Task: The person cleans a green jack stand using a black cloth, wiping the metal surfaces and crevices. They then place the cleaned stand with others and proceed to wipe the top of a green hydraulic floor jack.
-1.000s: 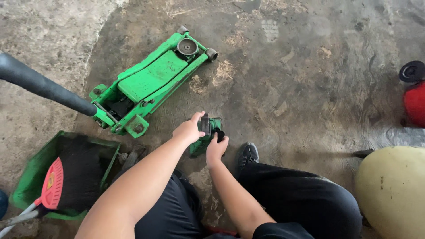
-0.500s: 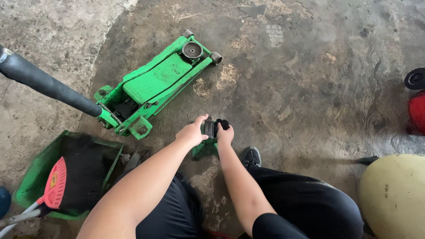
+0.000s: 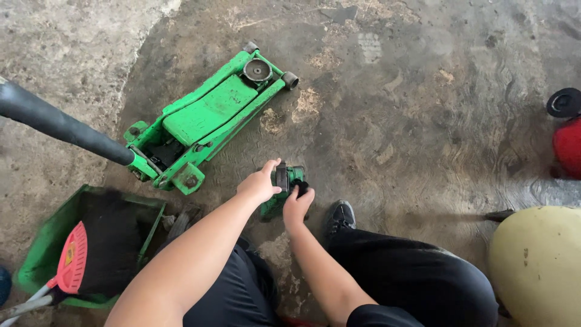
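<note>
A bright green metal floor jack (image 3: 206, 118) lies on stained grey concrete (image 3: 423, 91), its round saddle toward one o'clock and its long black handle (image 3: 60, 124) reaching out toward nine o'clock. At seven o'clock sits a green plastic bin (image 3: 42, 254) with a red plastic-headed tool (image 3: 71, 260) resting across it. A pale yellow rounded object (image 3: 538, 266) fills four o'clock; a red container (image 3: 569, 145) sits at three o'clock.

Both arms stretched forward, low; left hand (image 3: 259, 184) fingers curled, right hand (image 3: 298, 204) close beside, gripping.
</note>
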